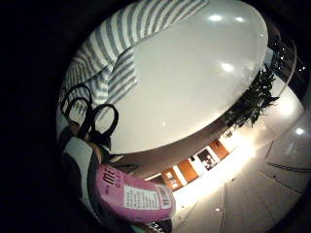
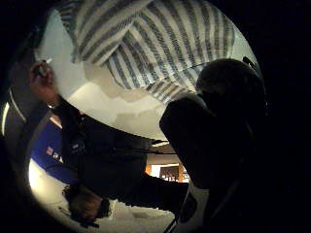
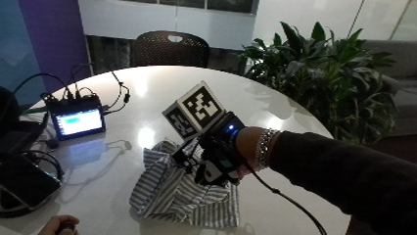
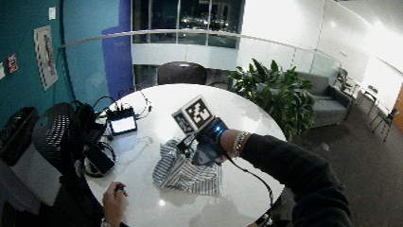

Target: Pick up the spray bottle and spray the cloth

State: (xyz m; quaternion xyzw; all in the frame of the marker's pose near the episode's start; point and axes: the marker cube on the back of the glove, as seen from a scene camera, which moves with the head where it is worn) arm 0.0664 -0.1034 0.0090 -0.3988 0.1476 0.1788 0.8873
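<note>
One gloved right hand (image 3: 218,164) above striped cloth (image 3: 176,196), fingers grasping spray bottle (image 1: 133,196).

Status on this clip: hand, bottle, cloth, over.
Right hand gripping the bottle, held above the cloth. Cloth crumpled on the white table. Nothing between bottle and cloth.

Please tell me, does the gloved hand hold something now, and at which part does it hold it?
Yes. The right hand holds the spray bottle above the striped cloth. Only the bottle's pink labelled body shows beside the palm; which part the fingers grip cannot be told.
</note>
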